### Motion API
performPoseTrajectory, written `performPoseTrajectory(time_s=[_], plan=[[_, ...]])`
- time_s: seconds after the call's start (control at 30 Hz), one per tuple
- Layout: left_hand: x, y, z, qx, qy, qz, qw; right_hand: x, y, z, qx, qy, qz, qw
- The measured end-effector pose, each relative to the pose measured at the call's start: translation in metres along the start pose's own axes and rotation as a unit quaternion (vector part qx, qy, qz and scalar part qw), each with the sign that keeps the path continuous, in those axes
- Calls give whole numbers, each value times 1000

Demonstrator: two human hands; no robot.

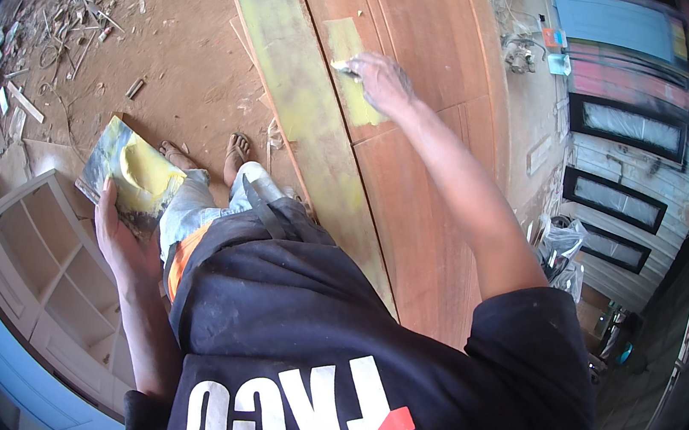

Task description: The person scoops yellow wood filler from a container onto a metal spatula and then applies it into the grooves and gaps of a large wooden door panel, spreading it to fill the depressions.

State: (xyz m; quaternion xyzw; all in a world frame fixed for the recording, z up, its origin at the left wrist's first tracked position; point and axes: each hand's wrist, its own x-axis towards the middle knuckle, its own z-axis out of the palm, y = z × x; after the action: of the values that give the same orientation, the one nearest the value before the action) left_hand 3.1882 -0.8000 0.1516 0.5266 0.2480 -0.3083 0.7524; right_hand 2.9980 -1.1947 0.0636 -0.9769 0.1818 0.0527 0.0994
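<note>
My left hand [116, 242] grips a flat board [108, 150] that carries a thick mound of yellow filler paste [142, 168] and dark smears. In my right hand [381, 81] is a small scraper [344, 68], its edge at the wood surface; my fingers hide most of it. Under it, a band of yellow paste [358, 104] lies across a reddish-brown wooden panel [420, 153]. Alongside runs a long wooden plank [307, 101] with yellow-green smears, parted from the panel by a dark gap.
Scrap wood and debris [84, 22] lie on the dirt floor [179, 33] at upper left. A pale cabinet frame [44, 268] stands at lower left. Black-framed panels [626, 130] lean at the right, near a clear plastic bag [564, 242]. A small machine [522, 53] sits beyond the panel.
</note>
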Motion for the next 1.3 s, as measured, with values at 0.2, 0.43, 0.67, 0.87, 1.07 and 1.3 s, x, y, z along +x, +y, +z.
performPoseTrajectory(time_s=[0.2,0.43,0.67,0.87,1.07,1.3], plan=[[-1,4,1,1,-38,-1,999,-74,-23,9,39,38,15,998],[1,4,0,2,-58,0,998,-131,-45,11,9,49,3,999],[-4,9,9,23,-52,-7,998,-162,-61,7,-3,67,3,998],[-1,4,7,17,-23,6,1000,-119,-27,-15,53,174,17,983],[0,-3,-2,17,-37,17,999,19,19,-24,15,145,-10,989],[11,-17,-18,-26,-13,47,998,74,51,8,-32,74,-56,995]])
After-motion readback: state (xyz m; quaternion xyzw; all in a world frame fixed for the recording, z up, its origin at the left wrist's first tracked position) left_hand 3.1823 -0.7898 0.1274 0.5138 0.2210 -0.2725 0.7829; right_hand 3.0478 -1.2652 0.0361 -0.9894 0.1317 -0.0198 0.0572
